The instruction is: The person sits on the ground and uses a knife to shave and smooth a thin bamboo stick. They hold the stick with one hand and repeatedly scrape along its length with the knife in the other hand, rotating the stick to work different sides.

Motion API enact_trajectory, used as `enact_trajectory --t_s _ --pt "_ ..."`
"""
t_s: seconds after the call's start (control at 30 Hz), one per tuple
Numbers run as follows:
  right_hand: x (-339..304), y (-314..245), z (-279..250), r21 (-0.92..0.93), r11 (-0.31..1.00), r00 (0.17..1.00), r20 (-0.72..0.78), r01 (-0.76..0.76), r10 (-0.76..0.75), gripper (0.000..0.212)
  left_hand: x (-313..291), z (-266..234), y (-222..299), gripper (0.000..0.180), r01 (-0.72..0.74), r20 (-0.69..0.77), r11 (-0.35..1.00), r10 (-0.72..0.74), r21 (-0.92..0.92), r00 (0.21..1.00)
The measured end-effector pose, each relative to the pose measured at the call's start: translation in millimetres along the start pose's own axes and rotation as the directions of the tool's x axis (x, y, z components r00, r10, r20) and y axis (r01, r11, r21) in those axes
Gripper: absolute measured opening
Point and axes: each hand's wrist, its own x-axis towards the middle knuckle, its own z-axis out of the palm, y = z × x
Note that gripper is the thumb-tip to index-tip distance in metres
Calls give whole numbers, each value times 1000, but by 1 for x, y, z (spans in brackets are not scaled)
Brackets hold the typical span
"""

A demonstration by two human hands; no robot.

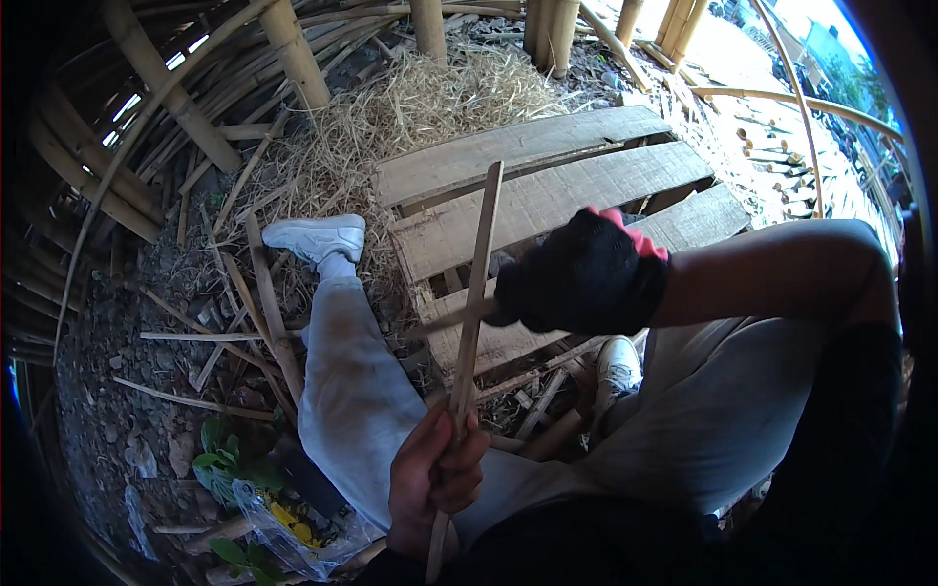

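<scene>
A person's bare left hand point(440, 474) has its grip closed around the lower part of a thin wooden strip point(478, 278), which rises steeply before a slatted pallet point(576, 186). The black-gloved right hand point(584, 275) grips a blurred, flat tool point(437, 323) crossing the strip.

the blurred tool point(440, 322) is partly hidden by the gloved right hand point(581, 275).

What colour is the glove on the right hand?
The glove is mostly black with some pinkish red; head view.
</scene>
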Motion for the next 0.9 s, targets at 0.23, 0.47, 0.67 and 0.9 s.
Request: enact_trajectory --t_s 0.23,0.47,0.67,0.9 --pt "-16 5 13 -372 899 973 75 230 -218 13 9 2 -9 31 24 7 995 -23 -96 1000" --pt "-7 3 21 -310 935 985 32 173 -171 14 12 -3 -11 27 32 210 880 78 -474 975" --pt "15 21 -7 -359 932 998 -15 46 -54 10 13 0 -10 24 70 246 851 71 -521 967" --pt "8 20 9 174 948 939 269 -267 215 21 13 1 -7 23 -11 145 851 103 -526 984"
